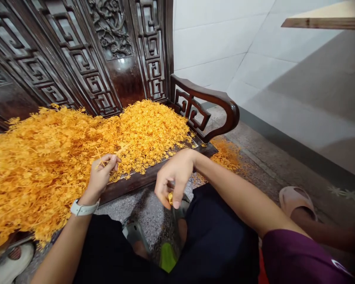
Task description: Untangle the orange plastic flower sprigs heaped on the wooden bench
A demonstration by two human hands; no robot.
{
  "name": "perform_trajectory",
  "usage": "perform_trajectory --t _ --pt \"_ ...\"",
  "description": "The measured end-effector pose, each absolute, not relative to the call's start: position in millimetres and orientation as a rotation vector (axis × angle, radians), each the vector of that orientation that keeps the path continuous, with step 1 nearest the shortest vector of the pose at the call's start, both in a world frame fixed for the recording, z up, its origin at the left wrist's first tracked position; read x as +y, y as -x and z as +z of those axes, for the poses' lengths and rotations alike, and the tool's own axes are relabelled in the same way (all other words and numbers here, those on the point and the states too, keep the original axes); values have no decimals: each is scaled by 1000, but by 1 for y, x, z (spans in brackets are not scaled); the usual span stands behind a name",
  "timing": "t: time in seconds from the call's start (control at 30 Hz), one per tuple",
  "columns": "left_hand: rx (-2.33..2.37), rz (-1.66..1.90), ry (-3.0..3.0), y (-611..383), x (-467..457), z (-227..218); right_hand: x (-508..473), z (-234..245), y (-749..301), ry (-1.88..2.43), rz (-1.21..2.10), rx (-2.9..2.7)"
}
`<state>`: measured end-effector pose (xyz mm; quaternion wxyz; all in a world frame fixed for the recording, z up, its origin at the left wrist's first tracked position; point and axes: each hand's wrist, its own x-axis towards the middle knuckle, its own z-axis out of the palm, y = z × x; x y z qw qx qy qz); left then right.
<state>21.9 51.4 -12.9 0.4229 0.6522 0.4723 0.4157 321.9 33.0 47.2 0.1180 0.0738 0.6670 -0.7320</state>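
Note:
My left hand [102, 175], with a pale watch band at the wrist, is closed in a pinch on a thin yellow sprig [98, 153] that looks like moulded plastic. It is at the front edge of a big heap of tangled yellow sprigs [41, 157]. My right hand [174, 173] hangs over the gap between bench and knees, its fingers curled downward. A small yellow piece [170, 197] shows between its thumb and fingers. Beyond the hands, a heap of smaller loose yellow pieces [154, 130] lies on the seat's right part.
A dark carved wooden bench [127, 75] has a curved armrest [230, 114] at right. More orange bits [227, 154] lie on the speckled floor below it. Another person's foot in a beige slipper [297, 199] is at right. A wooden board edge [325, 21] juts in at upper right.

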Motion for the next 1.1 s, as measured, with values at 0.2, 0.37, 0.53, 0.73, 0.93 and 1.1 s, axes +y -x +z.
perform_trajectory --t 0.2,0.37,0.53,0.73,0.93,1.1 --pt "1140 1036 -1544 -27 52 -12 61 48 -317 -1302 -3427 1782" --pt "1087 968 -1558 -32 47 -13 60 21 -293 -1746 -2925 1996" --pt "955 876 -1594 -38 37 -11 51 12 -277 -1926 -2449 2359" --pt "952 796 -1654 -42 31 -8 49 10 -281 -1393 -2626 2410" --pt "962 730 -1691 -47 27 -8 54 5 -280 -1712 -2769 2405" --pt "965 792 -1695 -53 27 -10 58 4 -270 -2049 -2888 2220"
